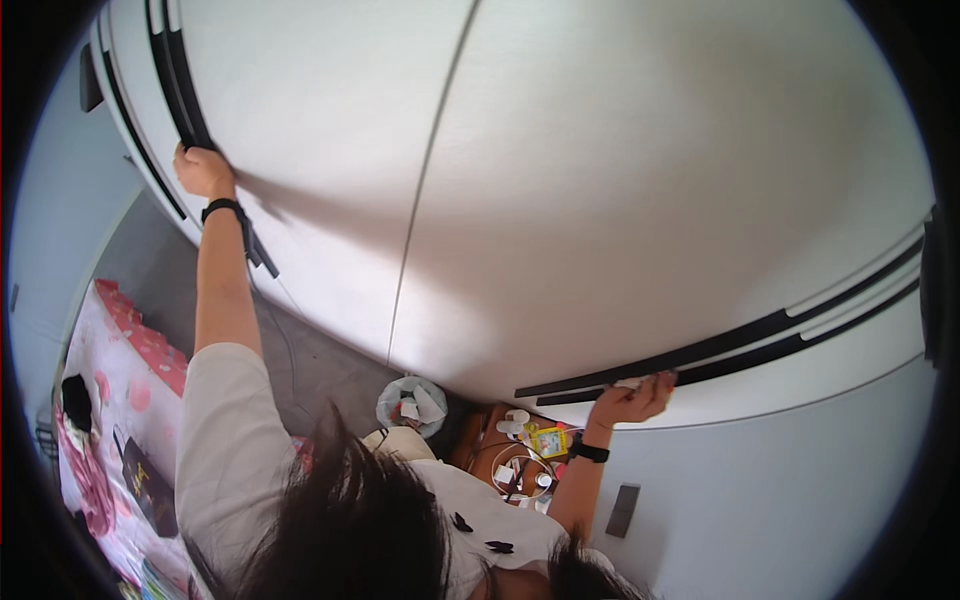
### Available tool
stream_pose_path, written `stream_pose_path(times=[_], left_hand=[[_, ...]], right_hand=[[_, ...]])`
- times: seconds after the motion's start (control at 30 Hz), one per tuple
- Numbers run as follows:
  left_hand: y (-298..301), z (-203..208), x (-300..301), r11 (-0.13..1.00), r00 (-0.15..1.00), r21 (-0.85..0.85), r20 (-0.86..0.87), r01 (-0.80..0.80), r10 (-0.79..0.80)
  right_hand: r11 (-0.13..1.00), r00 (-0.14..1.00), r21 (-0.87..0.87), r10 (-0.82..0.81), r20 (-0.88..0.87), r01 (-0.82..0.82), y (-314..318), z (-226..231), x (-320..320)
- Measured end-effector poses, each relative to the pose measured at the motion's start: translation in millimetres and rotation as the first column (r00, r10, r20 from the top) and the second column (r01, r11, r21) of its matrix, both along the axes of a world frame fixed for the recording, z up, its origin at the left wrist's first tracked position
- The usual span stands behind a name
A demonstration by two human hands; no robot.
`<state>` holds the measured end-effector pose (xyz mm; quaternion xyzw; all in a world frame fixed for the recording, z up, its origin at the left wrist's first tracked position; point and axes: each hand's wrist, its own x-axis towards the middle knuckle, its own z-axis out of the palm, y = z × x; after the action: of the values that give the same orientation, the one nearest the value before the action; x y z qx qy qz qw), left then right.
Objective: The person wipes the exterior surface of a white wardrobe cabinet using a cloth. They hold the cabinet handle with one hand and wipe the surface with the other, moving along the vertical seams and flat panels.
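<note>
My left hand is closed around a long black door handle on the left side of a white wardrobe. A dark band circles that wrist. At the lower right, my right hand has its fingers curled at the lower end of another pair of long black handles. A pale, crumpled scrap like a tissue or cloth shows between those fingers and the handle. The right wrist also wears a dark band. Both wardrobe doors meet at a thin seam, and no gap shows there.
Below the wardrobe stands a lined waste bin with rubbish in it. Beside it, a brown wooden cabinet bears bottles, a cable and a yellow packet. On the left lies a bed with pink-patterned bedding. A cord runs over the grey floor.
</note>
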<state>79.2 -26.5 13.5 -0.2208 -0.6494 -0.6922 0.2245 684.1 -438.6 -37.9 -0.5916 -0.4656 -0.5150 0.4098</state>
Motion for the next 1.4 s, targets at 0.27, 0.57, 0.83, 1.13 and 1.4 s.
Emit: stream_pose_path(times=[0.27, 0.57, 0.83, 1.13, 1.4], left_hand=[[8, -11, -20, 1.0, 1.0, 0.012, -0.011, 0.023, -0.023], [37, -30, -39, 0.998, 0.998, -0.055, -0.048, 0.032, -0.035], [26, -24, -35, 0.993, 0.995, -0.066, 0.004, 0.098, -0.098], [6, -12, -36, 0.963, 0.989, -0.226, 0.016, 0.148, -0.149], [-13, 8, -13, 0.972, 0.979, -0.156, 0.127, 0.177, -0.158]], right_hand=[[0.962, 0.976, -0.27, -0.085, -0.202, 0.028, -27, -74, -35], [0.992, 0.977, -0.122, -0.053, -0.205, 0.028, -26, 37, -50], [0.938, 0.991, 0.346, -0.075, 0.112, 0.032, 15, 202, -13], [0.848, 0.99, 0.528, -0.111, 0.092, 0.046, 31, 204, 4], [0.918, 0.993, 0.396, -0.031, 0.11, -0.015, 17, 177, 0]])
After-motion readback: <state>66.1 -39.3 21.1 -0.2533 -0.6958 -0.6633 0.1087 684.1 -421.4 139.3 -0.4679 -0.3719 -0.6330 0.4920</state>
